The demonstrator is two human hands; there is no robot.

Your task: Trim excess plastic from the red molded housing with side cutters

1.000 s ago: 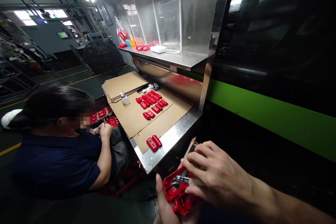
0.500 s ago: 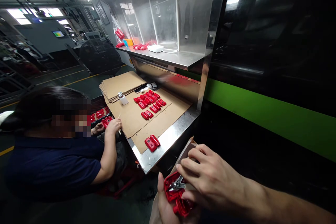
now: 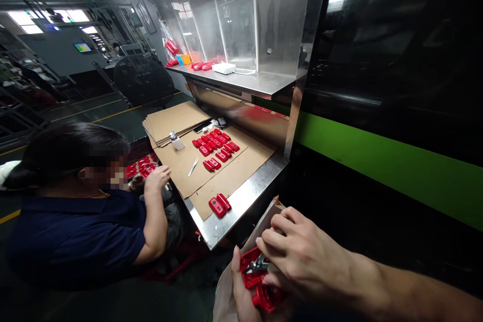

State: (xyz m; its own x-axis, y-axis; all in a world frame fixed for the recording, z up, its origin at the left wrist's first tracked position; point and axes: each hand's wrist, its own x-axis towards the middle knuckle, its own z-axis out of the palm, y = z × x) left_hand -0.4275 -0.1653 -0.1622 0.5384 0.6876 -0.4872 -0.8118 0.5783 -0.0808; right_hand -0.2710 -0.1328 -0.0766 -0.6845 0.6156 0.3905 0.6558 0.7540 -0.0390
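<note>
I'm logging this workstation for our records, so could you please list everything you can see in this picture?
red plastic part: one, red, held low in the picture between the person's hands
metal cutters: one, silvery, against that part
red parts on the cardboard: a cluster, too many to count surely, mid-table
pair of red parts: two, near the table's front edge
tweezers: one, pale metal, lying on the cardboard
small bottle: one, clear, beside the cardboard stack
steel table: one, silvery
upper shelf: one, steel, bearing a white box and red pieces
co-worker: one, dark blue shirt, seated left
left hand: under the red part
right hand: on the cutters
</note>
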